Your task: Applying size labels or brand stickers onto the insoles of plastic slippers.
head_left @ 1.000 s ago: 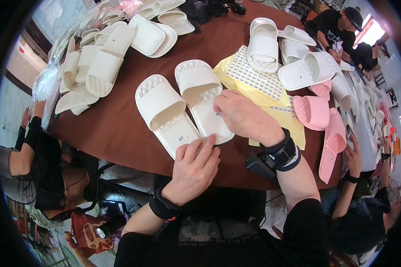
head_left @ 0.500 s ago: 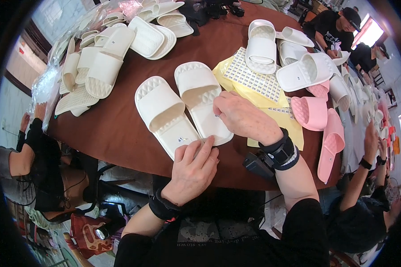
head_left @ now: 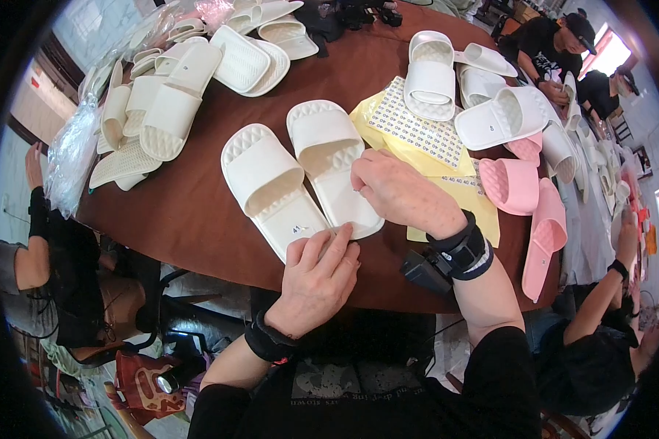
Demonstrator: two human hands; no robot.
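Two white slippers lie side by side in front of me, the left slipper (head_left: pixel 267 175) and the right slipper (head_left: pixel 326 139), toes pointing away. A small printed sticker (head_left: pixel 296 229) sits on the left slipper's heel. My left hand (head_left: pixel 316 274) rests its outstretched fingers across the two heels. Over the right slipper's insole, my right hand (head_left: pixel 403 190) is closed in a pinch; whatever is between its fingertips is hidden. Sheets of small printed stickers (head_left: pixel 417 128) on yellow backing lie just beyond that hand, with another yellow sheet (head_left: pixel 458 212) partly behind its wrist.
White slippers (head_left: pixel 172 106) are heaped at the left beside a clear plastic bag (head_left: pixel 73 161). More white slippers (head_left: pixel 501 117) and pink slippers (head_left: pixel 545 227) lie at the right on the brown tablecloth (head_left: pixel 168 212). Other people sit along both sides.
My hands stay nearly still; a blue mark by my right fingertips no longer shows. At the left a person's hand has left the plastic bag. A co-worker's raised arm at the right has lowered.
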